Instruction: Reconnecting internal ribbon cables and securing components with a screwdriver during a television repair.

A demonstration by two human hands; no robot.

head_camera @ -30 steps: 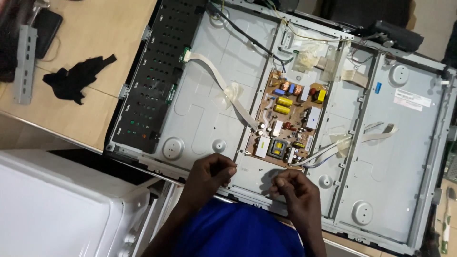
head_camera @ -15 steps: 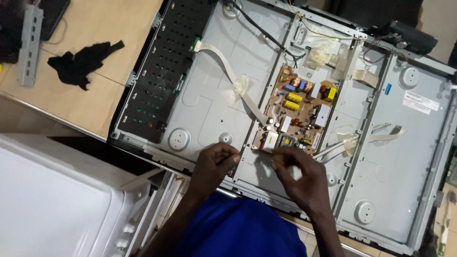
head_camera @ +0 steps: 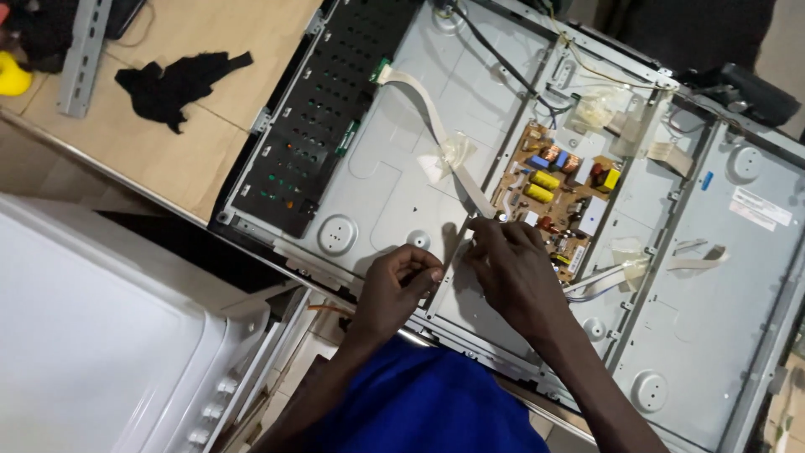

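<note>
Looking down at an opened flat-panel TV chassis [head_camera: 377, 184] lying back-up, filling the right and middle of the wooden table [head_camera: 210, 126] — rear cover already off, metal backplate bare. White appliance [head_camera: 92, 335] sits below the table's near-left edge. Black perforated board [head_camera: 323, 126] is mounted along the chassis's left side; brown power board [head_camera: 558, 193] with yellow capacitors sits mid-panel, still in place. Flat white ribbon cable [head_camera: 423, 101] runs from the black board's top down to the power board's lower-left corner, taped midway; other cables on the right side also still routed. Black cloth [head_camera: 172, 84] and a grey metal bracket [head_camera: 81, 54] lie at the table's far-left corner.

Right hand [head_camera: 516, 273] — fingers pinched together at the ribbon's lower end, just beside the power board's corner; grip looks closed on the cable end, though exact contact is too small to confirm. Left hand [head_camera: 394, 289] curled shut, fingertips pressed together on the backplate near the chassis's near edge; whether it holds anything, can't tell.

Judgement: teardown early-to-mid — boards and wiring still in place.
</note>
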